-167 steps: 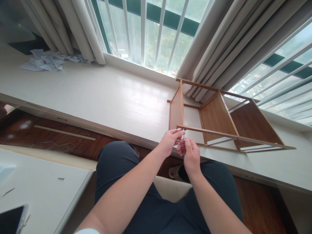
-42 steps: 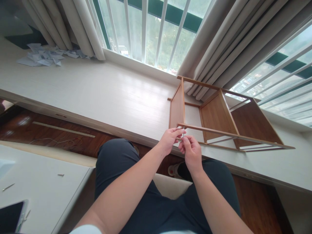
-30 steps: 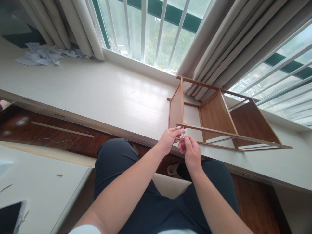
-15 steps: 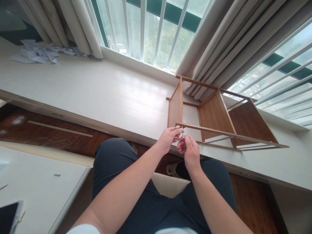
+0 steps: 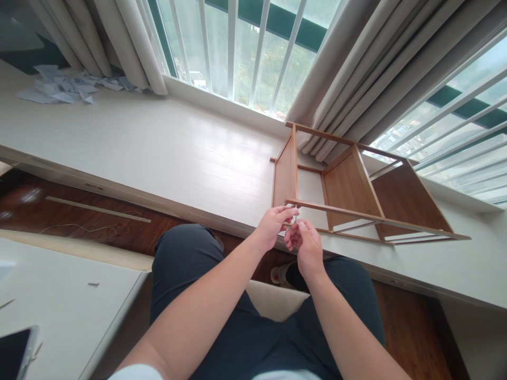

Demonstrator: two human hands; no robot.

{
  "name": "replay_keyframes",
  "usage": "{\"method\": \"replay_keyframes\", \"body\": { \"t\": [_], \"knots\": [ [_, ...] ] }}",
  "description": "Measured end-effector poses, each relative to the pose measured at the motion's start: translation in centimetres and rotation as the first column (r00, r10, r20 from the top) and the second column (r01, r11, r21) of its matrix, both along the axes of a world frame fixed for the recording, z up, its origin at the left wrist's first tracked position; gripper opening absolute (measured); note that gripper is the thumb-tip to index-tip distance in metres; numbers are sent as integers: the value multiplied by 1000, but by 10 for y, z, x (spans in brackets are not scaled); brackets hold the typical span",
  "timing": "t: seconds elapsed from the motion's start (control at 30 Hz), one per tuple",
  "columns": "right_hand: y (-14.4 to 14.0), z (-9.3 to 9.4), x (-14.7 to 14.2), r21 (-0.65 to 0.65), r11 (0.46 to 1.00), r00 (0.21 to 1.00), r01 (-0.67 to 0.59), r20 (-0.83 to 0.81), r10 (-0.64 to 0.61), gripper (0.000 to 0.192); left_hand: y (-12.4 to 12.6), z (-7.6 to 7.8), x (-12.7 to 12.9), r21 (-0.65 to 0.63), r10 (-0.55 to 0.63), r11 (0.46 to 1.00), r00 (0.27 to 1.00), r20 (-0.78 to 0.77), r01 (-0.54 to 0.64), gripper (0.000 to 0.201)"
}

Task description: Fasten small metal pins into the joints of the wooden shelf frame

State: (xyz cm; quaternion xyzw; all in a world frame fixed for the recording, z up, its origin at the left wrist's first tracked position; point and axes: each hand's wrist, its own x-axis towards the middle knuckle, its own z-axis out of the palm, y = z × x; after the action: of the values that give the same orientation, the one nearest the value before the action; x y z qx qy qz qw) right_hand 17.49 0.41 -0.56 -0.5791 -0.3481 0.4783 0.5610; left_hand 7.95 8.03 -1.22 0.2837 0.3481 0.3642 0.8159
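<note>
A brown wooden shelf frame [image 5: 348, 184] lies on its side, its near rail reaching my hands. At that rail's left end a thin metal rod [image 5: 296, 215] points down from the wood; its exact kind is too small to make out. My left hand [image 5: 273, 226] pinches the rod close to the rail, thumb and forefinger together. Just below and to the right, my right hand [image 5: 307, 244] has its fingers curled and closed on the rod's lower end. The rod's tip is partly hidden by the fingers.
The frame rests on a long pale window ledge [image 5: 190, 148]. Crumpled white papers [image 5: 65, 87] lie at its far left, beside grey curtains [image 5: 336, 89]. At lower left, a white table [image 5: 75, 306] carries a dark-screened device [image 5: 13, 353] and small pieces. A strip [image 5: 97, 209] lies on the floor.
My right hand has shifted slightly left and turned a little around the rod's lower end. My left hand and the shelf frame stay nearly where they were.
</note>
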Motion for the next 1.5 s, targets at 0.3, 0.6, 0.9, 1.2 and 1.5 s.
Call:
{"method": "replay_keyframes", "body": {
  "t": [0.3, 0.6, 0.9, 1.2, 1.5],
  "knots": [
    [-2, 1, 3, 9, 999, 999, 34, 26, -34, 34, -1, -3, 1, 5, 30, 1000, 1000, 0, -30, 41],
    [-3, 5, 0, 86, 994, 990, 71, 112, -81, 33, -2, -5, 1, 15, 37, 999, 999, 19, -38, 38],
    [-4, 8, -2, 102, 989, 961, 109, 242, -131, 34, -2, -5, 1, 14, 20, 1000, 999, 40, -21, 33],
    [-4, 5, -4, 98, 990, 922, 103, 364, -132, 34, -1, -3, 1, 14, -2, 1000, 998, 69, 1, 34],
    [-2, 6, -4, 104, 990, 883, 95, 451, -132, 36, -1, -4, 2, -6, 2, 1000, 998, 62, -2, 37]
  ]
}}
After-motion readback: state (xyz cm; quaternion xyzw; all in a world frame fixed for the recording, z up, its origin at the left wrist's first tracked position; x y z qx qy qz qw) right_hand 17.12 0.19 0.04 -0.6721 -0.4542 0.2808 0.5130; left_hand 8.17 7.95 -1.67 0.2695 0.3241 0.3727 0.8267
